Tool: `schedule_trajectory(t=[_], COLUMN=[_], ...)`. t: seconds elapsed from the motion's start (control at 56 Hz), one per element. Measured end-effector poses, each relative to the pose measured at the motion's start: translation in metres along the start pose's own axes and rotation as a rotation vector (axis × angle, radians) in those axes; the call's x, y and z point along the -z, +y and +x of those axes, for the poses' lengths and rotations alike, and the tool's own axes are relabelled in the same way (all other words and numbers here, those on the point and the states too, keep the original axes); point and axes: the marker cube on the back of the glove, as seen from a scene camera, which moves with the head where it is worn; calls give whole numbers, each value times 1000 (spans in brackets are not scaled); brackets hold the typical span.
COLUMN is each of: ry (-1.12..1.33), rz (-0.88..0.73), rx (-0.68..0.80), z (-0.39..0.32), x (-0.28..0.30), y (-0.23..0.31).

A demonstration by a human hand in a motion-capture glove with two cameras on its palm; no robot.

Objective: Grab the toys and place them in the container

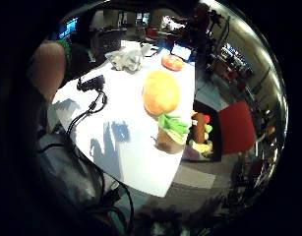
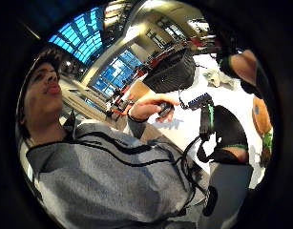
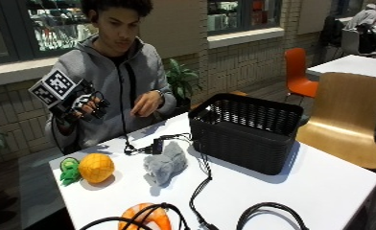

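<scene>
Three toys lie on the white table [image 3: 315, 187]: a pineapple [image 3: 93, 168] at the lower left of the outside view, a grey elephant [image 3: 164, 166] just right of it, and an orange toy [image 3: 145, 218] at the bottom edge, under black cables [image 3: 201, 189]. The black basket [image 3: 247, 131] stands right of centre, well apart from the pineapple. The gloved right hand [image 3: 85, 106] is raised at the upper left — fingers loosely curled, holding nothing. The bare hand [image 3: 145, 104] hovers above the table's far edge.
</scene>
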Motion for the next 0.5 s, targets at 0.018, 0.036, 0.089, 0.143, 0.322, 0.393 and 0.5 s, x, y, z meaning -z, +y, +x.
schedule_trajectory(t=[0.018,0.036,0.089,0.143,0.322,0.393,0.5], ry=[2,6,24,36,72,78,93], rz=[1,3,8,-3,-37,-61,-76], rx=[0,-1,-6,-8,-30,-39,-63], z=[0,1,2,2,2,5,9], x=[0,1,3,5,10,10,8], y=[0,-1,-4,-5,-10,-12,-16])
